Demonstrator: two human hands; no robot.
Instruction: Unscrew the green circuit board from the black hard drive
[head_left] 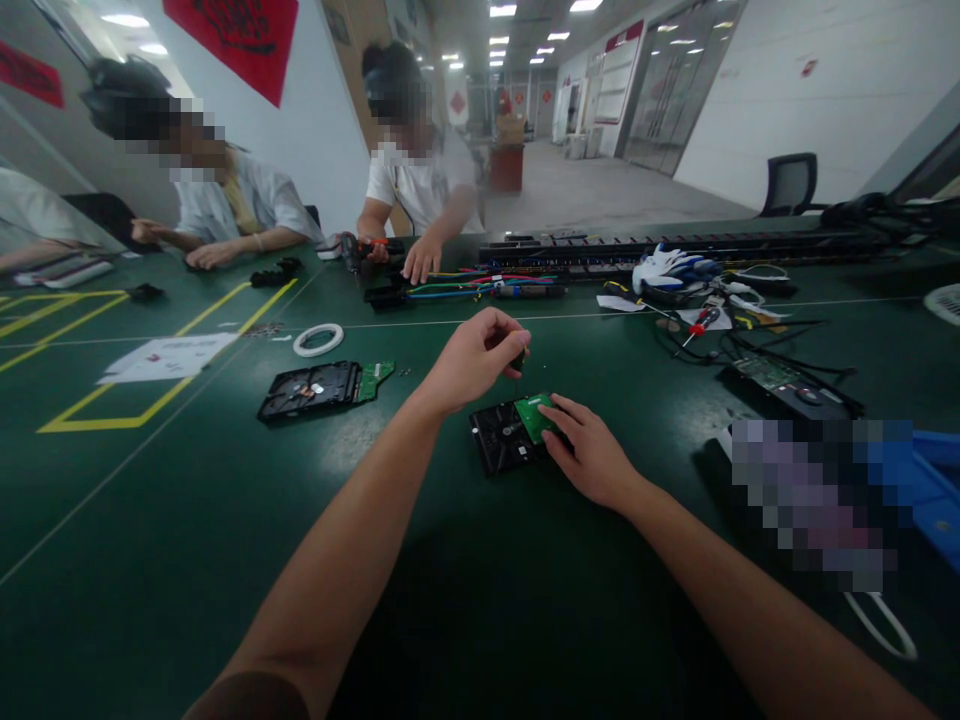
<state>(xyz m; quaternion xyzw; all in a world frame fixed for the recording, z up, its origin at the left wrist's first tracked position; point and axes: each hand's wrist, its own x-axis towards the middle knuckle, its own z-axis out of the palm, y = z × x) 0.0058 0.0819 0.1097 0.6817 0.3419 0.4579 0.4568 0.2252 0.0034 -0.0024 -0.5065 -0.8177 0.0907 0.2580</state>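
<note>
A black hard drive [501, 445] with a green circuit board [534, 415] lies on the green table in front of me. My right hand [592, 455] rests at its right side, fingers spread and tips touching the board. Just above the drive is my left hand [480, 360], closed in a pinch. A small dark thing shows under its fingertips, mostly hidden, so I cannot make out its kind. To the left lies a second hard drive [311, 390], its green board sticking out at the right end.
Nearby are a white tape roll [319, 340], a paper sheet [169, 357], a red screwdriver [703, 320], gloves [675, 270] and another drive [795, 385] with cables. A blue bin [930, 480] stands at right. Across the table, a person handles a power drill [367, 250]; others sit left.
</note>
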